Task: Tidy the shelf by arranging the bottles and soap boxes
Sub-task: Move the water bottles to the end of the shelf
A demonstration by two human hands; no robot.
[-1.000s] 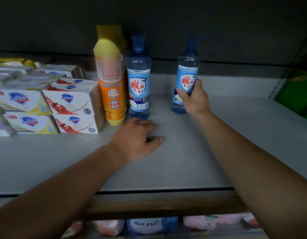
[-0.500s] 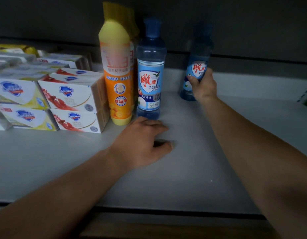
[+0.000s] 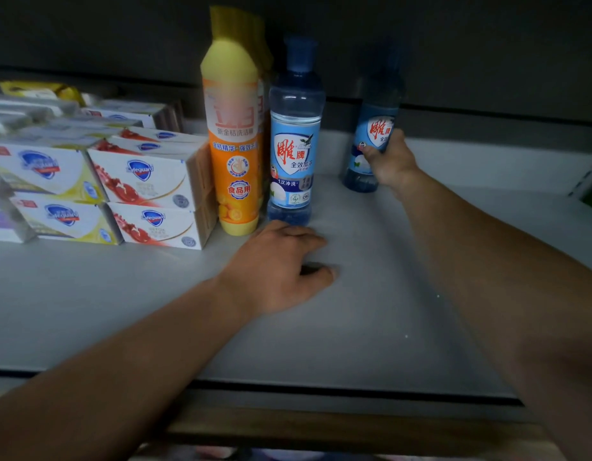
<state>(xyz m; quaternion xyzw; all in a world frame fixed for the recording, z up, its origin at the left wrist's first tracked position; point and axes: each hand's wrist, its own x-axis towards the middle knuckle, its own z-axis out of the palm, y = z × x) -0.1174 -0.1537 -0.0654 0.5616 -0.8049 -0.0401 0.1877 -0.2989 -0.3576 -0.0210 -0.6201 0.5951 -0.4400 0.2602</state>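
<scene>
We had the right hand (image 3: 392, 161) clenched round the rear blue bottle (image 3: 374, 134), standing deep on the shelf (image 3: 387, 311), well apart from its front twin (image 3: 294, 144). That twin, the orange bottle (image 3: 236, 144) and the soap boxes (image 3: 145, 191) looked lined up; one bottle left, we judged. Left hand (image 3: 281, 264) rested released, grasping nothing.

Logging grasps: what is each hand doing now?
Left hand: open, resting on the shelf.
Right hand: closed, holding the rear blue bottle.

"Safeguard" on soap boxes (image 3: 148, 181) left of orange bottle (image 3: 236, 151), marked "食品用"; "雕牌" and "1次冲洗" on blue bottle (image 3: 294, 161) right of it.
</scene>
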